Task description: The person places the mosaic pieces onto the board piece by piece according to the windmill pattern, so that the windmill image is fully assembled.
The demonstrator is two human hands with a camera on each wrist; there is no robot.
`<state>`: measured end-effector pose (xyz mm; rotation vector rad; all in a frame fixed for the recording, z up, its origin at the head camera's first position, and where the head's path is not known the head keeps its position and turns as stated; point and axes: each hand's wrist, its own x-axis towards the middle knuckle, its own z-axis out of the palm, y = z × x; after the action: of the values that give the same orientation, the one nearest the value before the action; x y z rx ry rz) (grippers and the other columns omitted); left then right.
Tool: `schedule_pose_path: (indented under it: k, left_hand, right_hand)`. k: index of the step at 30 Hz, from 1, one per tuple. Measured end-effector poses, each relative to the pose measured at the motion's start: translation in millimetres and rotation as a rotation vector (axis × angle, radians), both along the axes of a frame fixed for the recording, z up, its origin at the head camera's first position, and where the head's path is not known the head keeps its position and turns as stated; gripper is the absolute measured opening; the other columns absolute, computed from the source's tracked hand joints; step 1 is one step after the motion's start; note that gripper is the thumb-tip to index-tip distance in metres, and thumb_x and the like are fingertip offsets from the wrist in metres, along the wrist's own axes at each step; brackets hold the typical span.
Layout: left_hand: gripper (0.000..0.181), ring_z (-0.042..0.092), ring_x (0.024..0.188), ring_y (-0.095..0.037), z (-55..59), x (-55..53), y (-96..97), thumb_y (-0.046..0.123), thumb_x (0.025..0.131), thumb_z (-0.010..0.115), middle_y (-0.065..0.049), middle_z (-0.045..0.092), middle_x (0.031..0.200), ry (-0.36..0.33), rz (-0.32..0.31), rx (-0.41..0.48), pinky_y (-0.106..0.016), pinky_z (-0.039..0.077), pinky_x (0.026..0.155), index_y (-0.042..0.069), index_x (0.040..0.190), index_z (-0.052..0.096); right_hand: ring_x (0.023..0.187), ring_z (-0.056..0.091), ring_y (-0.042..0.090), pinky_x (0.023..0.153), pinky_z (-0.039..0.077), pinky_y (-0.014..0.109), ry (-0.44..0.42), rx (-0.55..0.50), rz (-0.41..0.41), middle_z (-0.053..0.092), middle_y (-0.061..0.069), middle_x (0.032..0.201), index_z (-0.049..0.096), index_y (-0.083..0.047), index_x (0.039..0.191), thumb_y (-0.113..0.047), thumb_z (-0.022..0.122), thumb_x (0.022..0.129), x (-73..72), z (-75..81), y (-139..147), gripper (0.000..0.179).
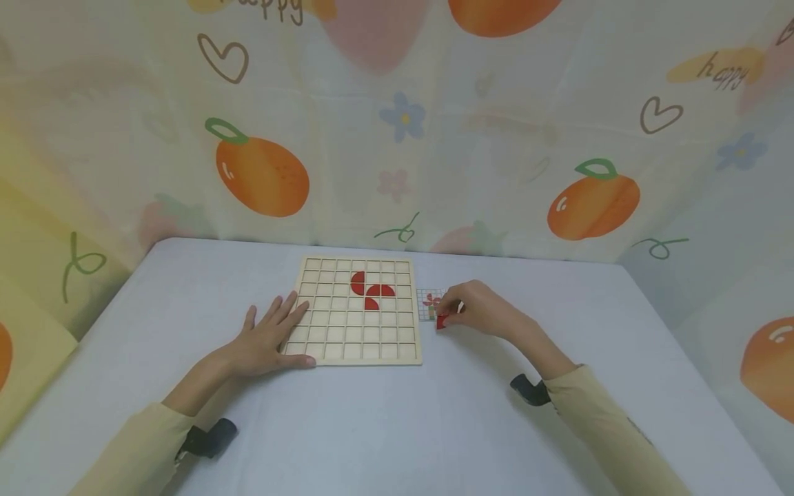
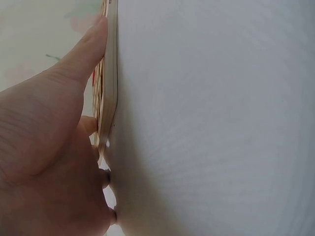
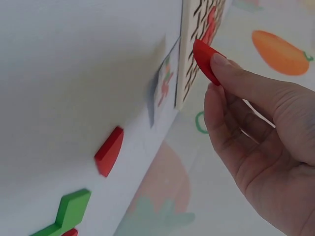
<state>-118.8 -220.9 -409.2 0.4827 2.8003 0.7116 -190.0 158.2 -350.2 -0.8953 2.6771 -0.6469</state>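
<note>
Right wrist view: the red piece (image 3: 205, 61) is tilted, its long axis slanting from upper left to lower right, one corner pointing up and left. The right grip (image 1: 480, 308) pinches it, thumb and fingers nearly together, the piece at their tips. In the head view it is off the board's (image 1: 336, 335) right edge. The left grip (image 1: 257, 346), fingers spread, touches the board's left edge.

The left hand (image 1: 263, 344) hides the near left corner of the board (image 1: 353, 336). By its right edge, the right hand (image 1: 486, 310) covers part of the card (image 1: 424, 311) and of the held red piece (image 3: 203, 58). The right wrist view's bottom cuts off the lowest red piece (image 3: 71, 233).
</note>
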Motion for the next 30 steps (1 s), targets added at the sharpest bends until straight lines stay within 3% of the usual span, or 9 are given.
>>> schedule_pose_path:
  k: [6,13,23,30]
  left_hand:
    - [0.109,-0.002,0.146,-0.048,0.3,0.4,0.1,0.062,0.079,0.07,-0.023,0.004,0.162,-0.004,0.001,0.003,-0.071,-0.01,0.106,0.002,0.155,0.02]
    - [0.109,-0.002,0.146,-0.048,-6.1,0.8,-1.9,0.061,0.078,0.071,-0.024,0.006,0.161,0.03,-0.002,0.029,-0.071,-0.011,0.106,0.002,0.154,0.022]
    - [0.108,-0.001,0.146,-0.048,-3.9,0.7,-0.7,0.06,0.078,0.072,-0.024,0.006,0.161,0.019,-0.003,0.016,-0.071,-0.011,0.106,0.002,0.155,0.021]
    - [0.108,-0.002,0.146,-0.048,1.1,0.6,-0.6,0.06,0.08,0.07,-0.024,0.004,0.162,-0.001,-0.013,0.005,-0.071,-0.01,0.106,0.001,0.155,0.02]
  right_hand:
    - [0.077,0.057,0.014,0.071,0.051,0.025,0.009,-0.038,0.033,0.069,-0.002,0.087,0.076,-0.006,0.098,-0.005,0.08,0.081,-3.9,1.0,-18,0.018]
    - [0.078,0.056,0.014,0.07,0.05,0.023,0.004,-0.072,0.016,0.069,-0.003,0.088,0.075,-0.008,0.099,-0.01,0.079,0.082,-8.1,-9.1,-42,0.017]
    - [0.083,0.059,0.012,0.075,0.051,0.022,0.05,-0.123,0.041,0.071,-0.003,0.091,0.075,-0.008,0.101,-0.009,0.078,0.083,-7.6,-13.9,-69,0.018]
    - [0.082,0.059,0.012,0.072,0.05,0.021,0.046,-0.158,0.09,0.071,-0.001,0.09,0.075,-0.006,0.099,-0.009,0.079,0.082,-10.8,-17.1,-87,0.017]
